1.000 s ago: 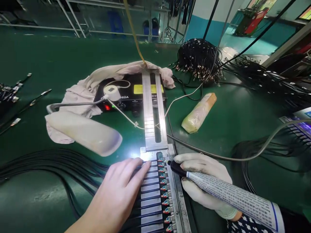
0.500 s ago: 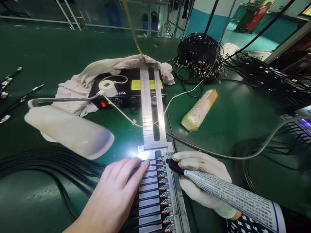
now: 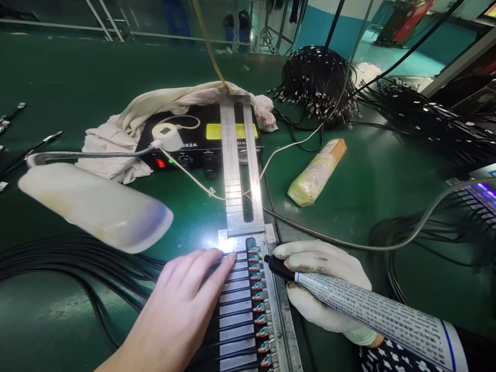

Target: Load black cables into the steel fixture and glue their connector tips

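Observation:
My bare left hand (image 3: 194, 297) lies over the upper end of a metal fixture (image 3: 237, 310), its thumb and index fingertips close together on a black cable (image 3: 241, 252). Several such cables lie in a row across the fixture, each ending in coloured wires and a metal connector (image 3: 267, 296) at the right side. My gloved right hand (image 3: 329, 281) is closed around a long glue tube (image 3: 360, 305) covered in printed text. The tube's black nozzle points left, its fine tip beside the wires near the top of the row.
A white lamp (image 3: 96, 206) hangs over the left side, lighting the fixture. Behind stands a black control box (image 3: 201, 163) with a cloth (image 3: 112, 139) around it. A wrapped package (image 3: 316, 173) lies right of a slotted metal bar (image 3: 232, 170). Cable bundles (image 3: 315, 77) lie at the back right.
The tube's tip has shifted slightly down the row of wires. My left hand keeps its place on the fixture. The whole view has moved a little.

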The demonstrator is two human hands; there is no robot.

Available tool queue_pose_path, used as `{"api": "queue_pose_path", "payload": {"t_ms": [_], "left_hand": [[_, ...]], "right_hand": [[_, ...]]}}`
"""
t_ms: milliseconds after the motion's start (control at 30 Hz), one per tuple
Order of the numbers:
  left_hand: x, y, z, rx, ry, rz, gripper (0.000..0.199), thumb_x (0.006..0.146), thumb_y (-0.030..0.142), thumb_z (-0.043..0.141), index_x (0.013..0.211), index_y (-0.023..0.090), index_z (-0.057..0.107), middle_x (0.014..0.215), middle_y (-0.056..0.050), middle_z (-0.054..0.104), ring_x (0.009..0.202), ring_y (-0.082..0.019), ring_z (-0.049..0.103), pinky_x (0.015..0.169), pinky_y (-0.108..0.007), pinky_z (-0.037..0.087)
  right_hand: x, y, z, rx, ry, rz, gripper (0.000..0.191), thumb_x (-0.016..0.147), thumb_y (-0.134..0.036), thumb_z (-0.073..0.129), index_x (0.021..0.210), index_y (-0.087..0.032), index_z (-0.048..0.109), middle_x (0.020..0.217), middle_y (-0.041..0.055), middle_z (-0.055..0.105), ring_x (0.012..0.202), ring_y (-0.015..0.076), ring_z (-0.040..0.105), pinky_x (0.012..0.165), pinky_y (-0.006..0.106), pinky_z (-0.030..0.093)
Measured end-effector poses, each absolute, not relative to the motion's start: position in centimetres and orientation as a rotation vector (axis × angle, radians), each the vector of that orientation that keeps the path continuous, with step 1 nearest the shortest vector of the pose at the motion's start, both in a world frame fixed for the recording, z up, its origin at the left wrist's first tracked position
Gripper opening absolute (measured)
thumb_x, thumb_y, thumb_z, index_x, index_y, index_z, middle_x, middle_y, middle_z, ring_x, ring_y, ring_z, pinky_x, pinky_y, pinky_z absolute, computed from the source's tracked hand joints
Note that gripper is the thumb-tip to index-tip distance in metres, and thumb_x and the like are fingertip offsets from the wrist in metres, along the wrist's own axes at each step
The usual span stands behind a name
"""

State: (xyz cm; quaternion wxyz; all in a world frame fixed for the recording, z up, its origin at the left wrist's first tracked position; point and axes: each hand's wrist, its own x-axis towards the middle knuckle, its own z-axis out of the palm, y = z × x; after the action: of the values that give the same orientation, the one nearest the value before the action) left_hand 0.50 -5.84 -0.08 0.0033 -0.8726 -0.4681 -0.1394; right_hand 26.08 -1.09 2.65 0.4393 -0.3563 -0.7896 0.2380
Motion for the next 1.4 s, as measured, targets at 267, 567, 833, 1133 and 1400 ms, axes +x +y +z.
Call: {"api": "queue_pose_path", "payload": {"t_ms": [267,567,833,1133,1400], "left_hand": [[0.55,-5.98,-0.31,-2.747,-1.493,-0.440,0.042,0.101,0.021,0.035,0.141,0.018,0.047,0.124,-0.013,0.059,0.113,-0.028,0.053,0.091,-0.041,0.043],[0.45,-5.73,-0.62,-2.735,-1.453,-0.471,0.042,0.100,0.021,0.036,0.140,0.018,0.048,0.123,-0.012,0.060,0.111,-0.027,0.054,0.089,-0.040,0.044],[0.56,-5.65,-0.07,-2.729,-1.461,-0.469,0.040,0.099,0.023,0.038,0.136,0.018,0.053,0.120,-0.012,0.063,0.108,-0.027,0.058,0.087,-0.039,0.047],[0.45,-5.84,-0.33,-2.753,-1.491,-0.466,0.042,0.100,0.021,0.037,0.141,0.018,0.046,0.122,-0.012,0.060,0.112,-0.027,0.054,0.090,-0.041,0.044],[0.31,-5.70,-0.34,-2.772,-1.458,-0.430,0.041,0.100,0.021,0.039,0.141,0.018,0.046,0.123,-0.012,0.059,0.112,-0.027,0.053,0.090,-0.040,0.042]], "right_hand": [[26.00,-1.25,2.65,-0.894,-1.911,0.630,0.022,0.071,-0.010,0.068,0.090,-0.021,0.067,0.092,0.0066,0.077,0.080,0.0215,0.075,0.073,0.030,0.064],[25.90,-1.09,2.60,-0.893,-1.911,0.607,0.022,0.072,-0.010,0.069,0.091,-0.021,0.068,0.093,0.0070,0.077,0.081,0.0220,0.076,0.075,0.031,0.065],[25.81,-1.17,2.45,-0.902,-1.897,0.633,0.024,0.072,-0.009,0.069,0.093,-0.020,0.068,0.096,0.0078,0.077,0.084,0.0228,0.075,0.076,0.033,0.065],[26.01,-1.22,2.25,-0.904,-1.882,0.650,0.024,0.072,-0.010,0.071,0.094,-0.020,0.068,0.099,0.0080,0.076,0.087,0.0229,0.075,0.079,0.033,0.064],[25.93,-1.27,2.20,-0.903,-1.861,0.666,0.025,0.072,-0.010,0.071,0.094,-0.021,0.069,0.098,0.0071,0.076,0.085,0.0231,0.075,0.077,0.034,0.064]]}}
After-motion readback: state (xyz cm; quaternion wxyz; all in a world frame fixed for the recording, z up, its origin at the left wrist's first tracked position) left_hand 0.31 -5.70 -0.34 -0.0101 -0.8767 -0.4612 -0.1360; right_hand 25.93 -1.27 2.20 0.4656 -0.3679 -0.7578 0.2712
